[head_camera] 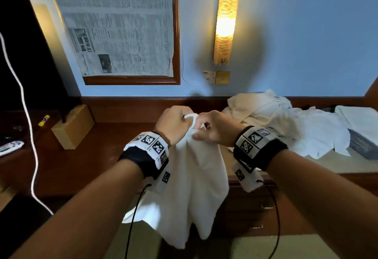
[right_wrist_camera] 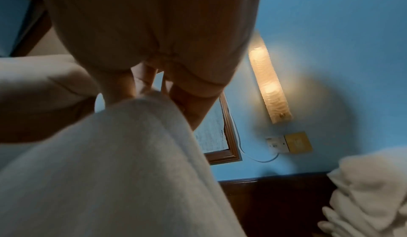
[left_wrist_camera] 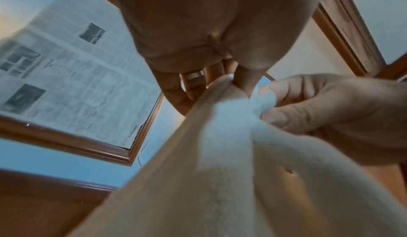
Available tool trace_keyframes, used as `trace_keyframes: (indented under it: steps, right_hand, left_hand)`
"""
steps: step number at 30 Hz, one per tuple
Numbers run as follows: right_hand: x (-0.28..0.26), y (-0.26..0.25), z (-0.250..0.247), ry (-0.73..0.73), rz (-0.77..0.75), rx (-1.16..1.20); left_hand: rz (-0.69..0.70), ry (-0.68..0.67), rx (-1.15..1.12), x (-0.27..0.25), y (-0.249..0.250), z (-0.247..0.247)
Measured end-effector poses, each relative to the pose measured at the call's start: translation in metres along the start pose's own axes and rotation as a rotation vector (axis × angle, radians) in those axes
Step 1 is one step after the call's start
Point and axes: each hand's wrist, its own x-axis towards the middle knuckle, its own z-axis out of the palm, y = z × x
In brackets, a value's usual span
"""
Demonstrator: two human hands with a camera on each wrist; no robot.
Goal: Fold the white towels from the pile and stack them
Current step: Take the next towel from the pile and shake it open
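— Both hands? 
— Yes: my left hand (head_camera: 173, 125) and right hand (head_camera: 214, 130) pinch one white towel (head_camera: 190, 187) at its top edge; it hangs below them. 
— And beyond? 
— One rumpled towel pile (head_camera: 286, 124), right of my grip.

The wall (head_camera: 296, 34) beyond the hands is blue, with a lit wall lamp (head_camera: 226, 17) above them and a socket plate (head_camera: 216, 77) below it. A wood-framed newspaper panel (head_camera: 122, 23) hangs up-left. A dark wooden desk (head_camera: 81, 160) runs beneath.
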Motion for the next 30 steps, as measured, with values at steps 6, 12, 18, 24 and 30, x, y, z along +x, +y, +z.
trace_keyframes:
  steps: [6, 12, 18, 24, 30]
  right_hand:
    - [0.021, 0.000, -0.012, 0.318, -0.035, 0.091]
    - [0.048, -0.012, -0.043, 0.609, -0.085, 0.352]
    - [0.066, -0.004, -0.053, 0.785, 0.018, 0.351]
    - [0.050, 0.044, -0.029, 0.683, 0.334, 0.288]
    - [0.037, 0.076, 0.035, 0.504, 0.553, 0.281]
  left_hand:
    - [-0.056, 0.146, -0.326, -0.030, -0.023, -0.005]
    - [-0.253, 0.203, -0.186, -0.093, -0.093, 0.002]
    - [-0.463, 0.012, 0.071, -0.135, -0.142, -0.008]
    - [-0.622, 0.585, -0.104, -0.127, -0.151, -0.082]
    - [-0.486, 0.753, -0.174, -0.087, -0.160, -0.143]
